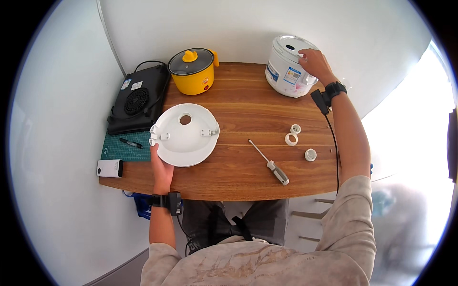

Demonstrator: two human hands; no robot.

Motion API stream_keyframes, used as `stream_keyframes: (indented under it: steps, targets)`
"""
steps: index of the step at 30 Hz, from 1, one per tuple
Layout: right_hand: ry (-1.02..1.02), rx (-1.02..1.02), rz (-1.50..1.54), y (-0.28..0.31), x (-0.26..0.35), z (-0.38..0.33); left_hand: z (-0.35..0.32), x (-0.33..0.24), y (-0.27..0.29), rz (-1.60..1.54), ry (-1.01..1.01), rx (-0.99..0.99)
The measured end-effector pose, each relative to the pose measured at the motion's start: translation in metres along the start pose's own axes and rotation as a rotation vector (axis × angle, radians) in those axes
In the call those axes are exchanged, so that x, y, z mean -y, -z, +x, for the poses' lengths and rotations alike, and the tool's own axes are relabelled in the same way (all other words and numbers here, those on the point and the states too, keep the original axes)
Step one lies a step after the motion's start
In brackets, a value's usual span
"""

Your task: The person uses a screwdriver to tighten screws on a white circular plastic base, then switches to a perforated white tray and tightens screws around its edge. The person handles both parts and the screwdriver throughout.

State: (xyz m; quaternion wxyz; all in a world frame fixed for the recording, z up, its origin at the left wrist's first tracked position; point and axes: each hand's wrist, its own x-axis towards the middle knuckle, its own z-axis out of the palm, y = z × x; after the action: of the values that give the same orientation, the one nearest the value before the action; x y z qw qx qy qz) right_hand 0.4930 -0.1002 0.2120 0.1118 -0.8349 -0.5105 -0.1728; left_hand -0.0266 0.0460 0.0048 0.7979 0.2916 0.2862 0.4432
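Observation:
My left hand [162, 168] is closed on the lower left rim of a white round plastic lid cover [183, 148]. The cover has a round hole near its far edge and small brackets on both sides. At the far right stands a white rice cooker [286, 71] with printed labels and a dark round opening in its top. My right hand [315, 63] reaches over the right side of that top, fingers curled in a pinch at its surface. What lies between those fingertips is too small to make out.
A screwdriver [269, 163] and several small white plastic rings, including one [310, 155], lie right of centre. A yellow pot [191, 82] stands at the back. On the left are a black induction cooker [138, 97], a green mat [114, 150], a pen [130, 143] and a white power bank [109, 168].

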Motion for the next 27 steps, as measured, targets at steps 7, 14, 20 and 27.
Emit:
stream_keyframes:
  steps: [7,14,20,27]
  targets:
    - [0.055,0.063,-0.057,0.01,0.006,0.003,0.002,0.001,0.005,-0.013,-0.003,0.041]
    - [0.034,0.183,-0.045,0.015,0.009,0.015,0.002,0.002,0.005,0.002,-0.009,0.039]
    - [0.075,0.076,-0.114,0.014,0.014,0.012,0.005,0.003,0.01,-0.005,0.007,0.026]
    - [-0.02,0.037,-0.013,0.019,0.016,0.014,0.006,0.005,0.013,-0.004,-0.005,0.039]
